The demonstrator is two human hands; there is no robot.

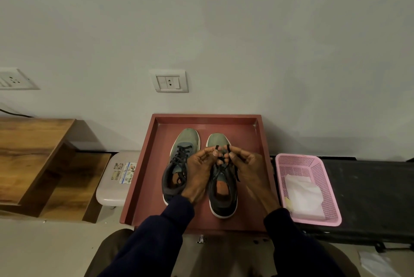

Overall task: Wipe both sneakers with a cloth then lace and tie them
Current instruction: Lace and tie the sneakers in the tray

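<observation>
**While I pinch the lace [216,147], the right sneaker [222,200] lies under my fingers**

As they curl above the tongue, my left hand [199,170] and right hand [247,164] each clamp a loop of black lace between thumb and fingertips, knuckles nearly touching. The shoe's toe shows at twelve o'clock from my fingers, its heel at six. At nine, the laced left sneaker [180,158] lies just beside it on the red tray [143,164]. At three, a pink basket [331,189] holds the white cloth [304,196].

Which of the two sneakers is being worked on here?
The right sneaker, nearer the pink basket: the left hand and right hand pinch its black lace. The left sneaker has no hand on its laces.
</observation>
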